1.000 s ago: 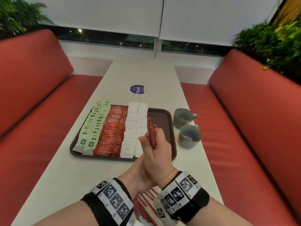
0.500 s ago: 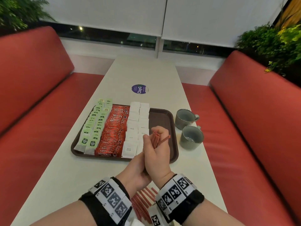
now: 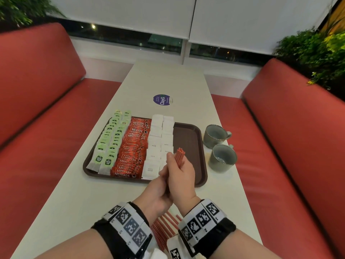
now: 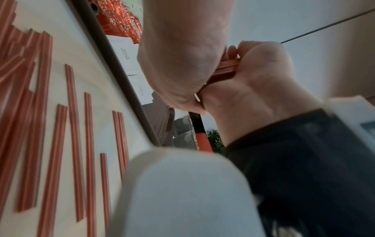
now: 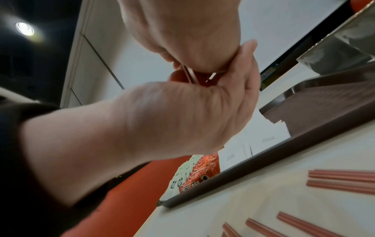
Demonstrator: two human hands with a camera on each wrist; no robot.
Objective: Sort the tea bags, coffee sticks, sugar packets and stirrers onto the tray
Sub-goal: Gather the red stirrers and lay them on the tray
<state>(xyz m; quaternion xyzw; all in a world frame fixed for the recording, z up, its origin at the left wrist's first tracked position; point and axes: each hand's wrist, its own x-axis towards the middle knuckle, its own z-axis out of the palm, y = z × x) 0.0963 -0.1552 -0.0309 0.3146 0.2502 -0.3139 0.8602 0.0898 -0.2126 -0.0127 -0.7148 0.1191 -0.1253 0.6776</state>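
My right hand (image 3: 182, 174) grips a bundle of red stirrers (image 3: 179, 156) upright over the near right part of the brown tray (image 3: 188, 143). My left hand (image 3: 158, 187) closes round the bundle's lower end from the left. In the left wrist view the stirrers (image 4: 227, 69) are squeezed between both palms. On the tray lie rows of green tea bags (image 3: 110, 139), red coffee sticks (image 3: 132, 146) and white sugar packets (image 3: 158, 139). Several loose stirrers (image 3: 164, 227) lie on the table between my wrists, also seen as loose stirrers (image 4: 75, 128) and loose stirrers (image 5: 341, 179).
Two grey cups (image 3: 214, 135) (image 3: 223, 157) stand right of the tray. A purple round sticker (image 3: 162, 100) is on the white table (image 3: 74, 193) beyond the tray. Red benches (image 3: 37, 146) flank the table on both sides.
The bundle tilted right with one stirrer splaying out, then came back upright and gathered. Both hands stayed together over the tray's near edge.
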